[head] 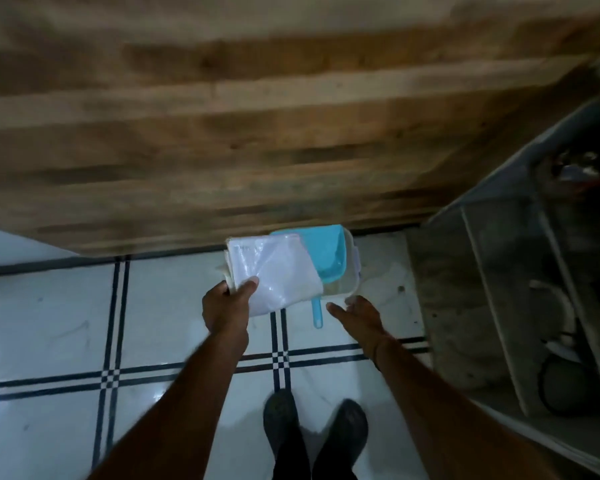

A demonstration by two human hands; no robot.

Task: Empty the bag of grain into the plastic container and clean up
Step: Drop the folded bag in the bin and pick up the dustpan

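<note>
Much of the container (345, 282) hides behind the gripped bag (274, 268).

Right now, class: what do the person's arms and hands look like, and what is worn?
Both forearms are bare, with no sleeves in view. The left hand and right hand are gloveless. A thin dark band seems to circle the right wrist.

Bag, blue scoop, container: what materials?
The bag looks like thin white plastic film, glossy: it folds softly and glints. The blue scoop seems rigid moulded plastic, opaque and smooth. The container looks like hard translucent plastic with a see-through wall. Blur leaves finishes uncertain.
</note>
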